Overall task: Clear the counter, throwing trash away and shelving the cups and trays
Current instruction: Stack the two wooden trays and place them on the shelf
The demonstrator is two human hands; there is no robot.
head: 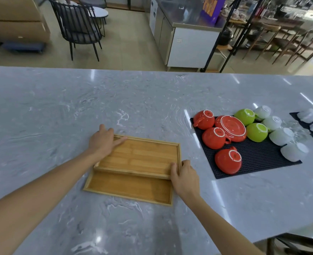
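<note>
Two bamboo trays lie on the grey marble counter (60, 111). The upper tray (141, 157) rests partly on the lower tray (130, 186), shifted toward the far side. My left hand (102, 140) holds the upper tray's far left corner, thumb inside the rim. At its near right corner my right hand (186, 176) grips the rim. To the right, upside-down red cups (215, 138), a red saucer (232, 127), green cups (256, 132) and white cups (280, 136) sit on a dark mat (258, 159).
A second dark mat (302, 124) with more white cups lies at the far right edge. Beyond the counter are a black chair (78, 24), a steel cabinet (185, 34) and wooden chairs. The counter's near right corner drops off above a stool (299, 243).
</note>
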